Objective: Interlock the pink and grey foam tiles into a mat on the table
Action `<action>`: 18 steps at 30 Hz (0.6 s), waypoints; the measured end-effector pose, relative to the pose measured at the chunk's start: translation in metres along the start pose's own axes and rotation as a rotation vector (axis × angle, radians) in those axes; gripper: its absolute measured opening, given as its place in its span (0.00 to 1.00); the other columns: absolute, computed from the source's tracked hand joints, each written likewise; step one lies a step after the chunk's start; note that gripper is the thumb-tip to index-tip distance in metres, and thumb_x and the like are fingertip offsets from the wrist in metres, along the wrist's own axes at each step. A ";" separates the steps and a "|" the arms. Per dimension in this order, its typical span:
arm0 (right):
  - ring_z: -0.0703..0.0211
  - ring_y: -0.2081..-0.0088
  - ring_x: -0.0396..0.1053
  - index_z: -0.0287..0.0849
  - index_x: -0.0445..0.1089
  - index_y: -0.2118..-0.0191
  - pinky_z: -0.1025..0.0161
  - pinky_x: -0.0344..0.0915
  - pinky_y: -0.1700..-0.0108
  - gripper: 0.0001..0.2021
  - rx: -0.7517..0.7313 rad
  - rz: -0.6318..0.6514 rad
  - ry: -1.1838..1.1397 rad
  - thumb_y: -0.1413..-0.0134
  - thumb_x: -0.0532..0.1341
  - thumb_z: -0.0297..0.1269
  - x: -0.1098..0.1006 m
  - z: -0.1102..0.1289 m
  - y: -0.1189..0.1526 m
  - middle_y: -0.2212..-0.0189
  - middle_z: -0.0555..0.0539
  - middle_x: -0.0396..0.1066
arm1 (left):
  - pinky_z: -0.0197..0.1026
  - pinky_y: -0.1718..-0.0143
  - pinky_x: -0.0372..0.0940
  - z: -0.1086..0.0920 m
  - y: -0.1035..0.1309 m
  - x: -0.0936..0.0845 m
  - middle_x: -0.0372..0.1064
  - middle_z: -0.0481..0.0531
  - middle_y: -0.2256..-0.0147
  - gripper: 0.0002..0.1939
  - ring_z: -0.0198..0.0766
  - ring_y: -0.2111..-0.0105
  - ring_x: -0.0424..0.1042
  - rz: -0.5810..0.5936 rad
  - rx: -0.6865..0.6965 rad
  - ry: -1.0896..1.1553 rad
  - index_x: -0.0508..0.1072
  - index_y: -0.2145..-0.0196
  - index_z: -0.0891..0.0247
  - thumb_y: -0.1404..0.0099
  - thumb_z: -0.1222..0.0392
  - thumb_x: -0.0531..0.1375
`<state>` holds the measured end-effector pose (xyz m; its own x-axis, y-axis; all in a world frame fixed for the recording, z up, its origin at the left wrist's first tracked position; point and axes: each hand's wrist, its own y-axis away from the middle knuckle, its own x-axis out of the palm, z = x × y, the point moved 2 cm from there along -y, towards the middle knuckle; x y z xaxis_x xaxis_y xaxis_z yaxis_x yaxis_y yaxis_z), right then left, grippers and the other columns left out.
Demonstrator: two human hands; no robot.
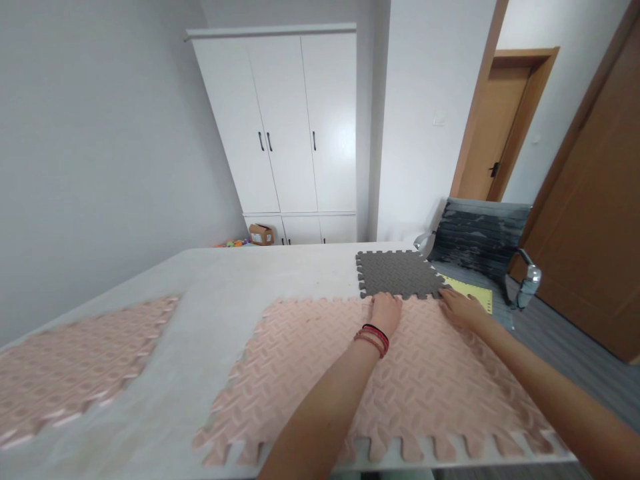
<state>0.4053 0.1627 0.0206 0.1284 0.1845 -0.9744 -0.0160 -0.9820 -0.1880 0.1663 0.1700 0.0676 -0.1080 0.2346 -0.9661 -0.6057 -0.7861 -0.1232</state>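
A dark grey foam mat (397, 273) with toothed edges lies beyond a larger pink foam mat (300, 360) on the white table. Their edges meet, but I cannot tell how fully the teeth interlock. My left hand (386, 312), with red and black bands at the wrist, presses down on the seam, fingers bent forward and loosely apart, their tips partly hidden. At the right end of the same seam, my right hand (457, 308) rests by the grey mat's near corner with its fingers stretched out. Neither hand lifts anything.
Another pink foam mat (85, 360) lies on the table's left side. Past the right edge stands a dark chair (480, 233) with a yellow sheet (470, 292) on its seat. A cardboard box (261, 235) and white wardrobe (300, 127) are behind the table.
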 end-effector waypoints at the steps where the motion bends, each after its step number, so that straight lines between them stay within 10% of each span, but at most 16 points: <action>1: 0.47 0.40 0.57 0.34 0.56 0.39 0.45 0.57 0.44 0.25 -0.031 -0.009 0.014 0.39 0.44 0.37 -0.001 0.006 -0.001 0.39 0.35 0.56 | 0.47 0.59 0.69 -0.001 0.000 0.000 0.68 0.54 0.55 0.18 0.39 0.58 0.70 0.006 -0.003 -0.002 0.66 0.50 0.64 0.35 0.53 0.57; 18: 0.49 0.54 0.70 0.40 0.56 0.38 0.59 0.67 0.61 0.25 -0.097 0.095 0.202 0.40 0.45 0.26 -0.026 0.055 0.000 0.54 0.34 0.70 | 0.53 0.56 0.69 -0.030 -0.035 0.010 0.68 0.55 0.53 0.22 0.42 0.56 0.70 0.156 -0.141 -0.001 0.62 0.45 0.61 0.35 0.54 0.57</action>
<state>0.3472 0.1604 0.0391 0.3267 0.0891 -0.9409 0.0570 -0.9956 -0.0745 0.2098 0.1829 0.0550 -0.1931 0.1041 -0.9756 -0.4651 -0.8853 -0.0024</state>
